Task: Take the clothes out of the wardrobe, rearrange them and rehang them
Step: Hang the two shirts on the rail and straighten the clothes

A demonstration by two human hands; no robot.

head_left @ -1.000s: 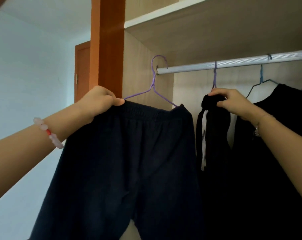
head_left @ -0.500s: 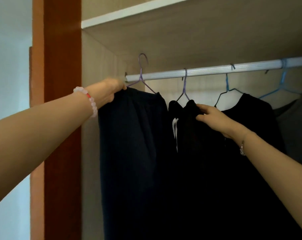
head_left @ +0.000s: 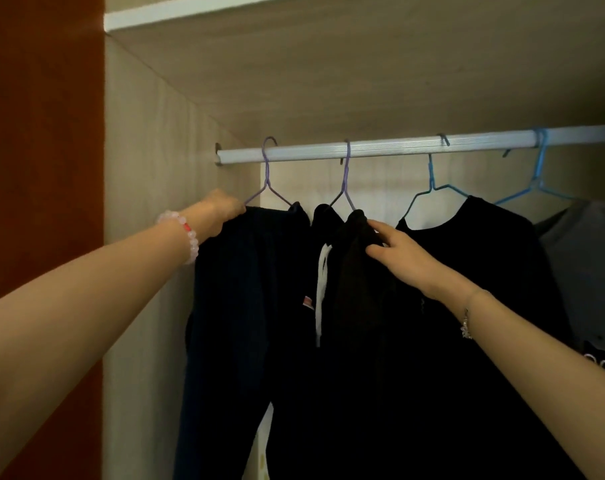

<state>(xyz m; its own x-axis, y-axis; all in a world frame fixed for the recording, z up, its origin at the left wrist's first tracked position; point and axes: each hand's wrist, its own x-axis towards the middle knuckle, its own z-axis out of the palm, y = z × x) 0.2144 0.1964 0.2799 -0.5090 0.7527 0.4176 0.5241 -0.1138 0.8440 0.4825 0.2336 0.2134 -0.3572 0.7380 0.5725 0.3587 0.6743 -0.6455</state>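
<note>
Dark navy trousers (head_left: 238,289) hang on a purple wire hanger (head_left: 267,178) whose hook sits at the left end of the white rail (head_left: 391,147). My left hand (head_left: 221,211) grips the trousers' waistband at the hanger's left shoulder. Beside them a black garment with a white drawstring (head_left: 349,306) hangs on a second purple hanger (head_left: 345,181). My right hand (head_left: 398,251) rests on this garment's right shoulder, thumb and fingers pinching the dark cloth.
A black top (head_left: 474,258) hangs on a blue hanger (head_left: 431,185), and a grey garment (head_left: 585,258) on a light blue hanger (head_left: 540,174) at the far right. The wardrobe's side panel (head_left: 148,202) is close on the left, a shelf (head_left: 329,64) overhead.
The navy trousers came from outside the wardrobe in to the rail, and their hanger hook now sits over its left end. My right hand stayed on the black garment.
</note>
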